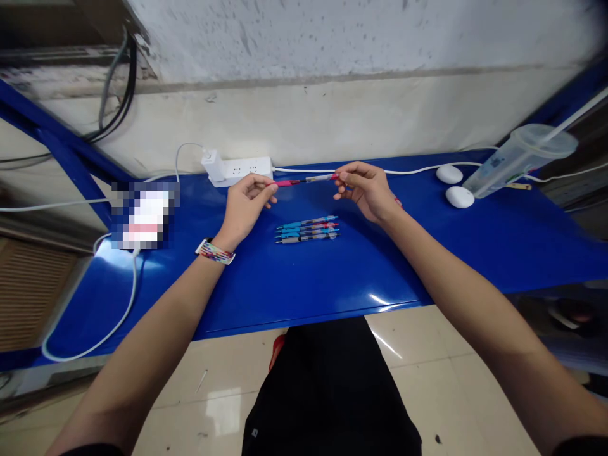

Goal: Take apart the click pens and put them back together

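A pink pen with a clear barrel (311,180) is held level above the blue table, stretched between both hands. My left hand (247,202) pinches its pink end at the left, with a patterned band on the wrist. At the other end, the fingertips of my right hand (361,189) close on the pen's tip. Just below the held pen, several pens (308,230), mostly with blue grips and one grey, lie side by side on the table.
Behind my left hand sits a white power strip (244,170) with a plugged charger. A blurred lit device (147,216) with cables is at the left of the blue table (304,285). White rounded objects (460,197) and a clear plastic container (517,158) stand at the right.
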{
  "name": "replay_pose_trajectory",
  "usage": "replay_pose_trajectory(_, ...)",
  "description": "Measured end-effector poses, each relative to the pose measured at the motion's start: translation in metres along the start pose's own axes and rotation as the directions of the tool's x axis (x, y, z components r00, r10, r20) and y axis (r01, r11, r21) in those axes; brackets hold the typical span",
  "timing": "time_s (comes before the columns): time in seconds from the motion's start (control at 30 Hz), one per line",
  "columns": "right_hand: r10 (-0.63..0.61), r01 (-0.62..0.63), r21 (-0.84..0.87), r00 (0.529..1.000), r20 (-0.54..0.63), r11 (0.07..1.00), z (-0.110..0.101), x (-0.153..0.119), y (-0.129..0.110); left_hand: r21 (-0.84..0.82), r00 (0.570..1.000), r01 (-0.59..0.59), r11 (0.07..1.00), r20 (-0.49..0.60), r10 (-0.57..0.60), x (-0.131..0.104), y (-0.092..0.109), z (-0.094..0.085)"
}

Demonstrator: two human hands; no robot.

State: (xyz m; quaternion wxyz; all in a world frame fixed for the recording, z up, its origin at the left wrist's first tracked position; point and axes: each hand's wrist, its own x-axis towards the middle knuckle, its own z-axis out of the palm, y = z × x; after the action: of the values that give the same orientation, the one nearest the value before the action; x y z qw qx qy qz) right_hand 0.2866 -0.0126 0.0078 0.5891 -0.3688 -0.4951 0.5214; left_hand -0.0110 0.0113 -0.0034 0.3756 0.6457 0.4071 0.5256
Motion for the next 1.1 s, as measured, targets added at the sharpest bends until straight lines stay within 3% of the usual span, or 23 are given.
replay_pose_trajectory(0.17,0.035,-0.032,0.05,0.997,-0.064,0.998,-0.0056,0.0051,0.0003,-0.06,0.997,-0.046,0.997,-0.064,0.043,0.0015,-0.0056,-0.0012)
replay_pose_trajectory(0.33,0.04,-0.035,0.056,0.996,-0.086,0.998,-0.0065,0.0069,0.0018,-0.065,0.996,-0.015,0.998,-0.094,0.009,0.0016,-0.0018,-0.0003)
replay_pose_trajectory(0.57,-0.021,0.019,-0.025,0.994,-0.111,1.0,-0.0067,0.0065,0.0021,-0.09,0.994,0.043,0.995,-0.094,-0.052,0.0021,-0.0027,-0.0011)
replay_pose_trajectory(1.1,-0.061,0.056,-0.044,0.989,-0.132,0.997,-0.0067,0.0072,0.0014,-0.085,0.993,0.039,0.996,-0.107,-0.048,0.0019,0.0001,-0.0005)
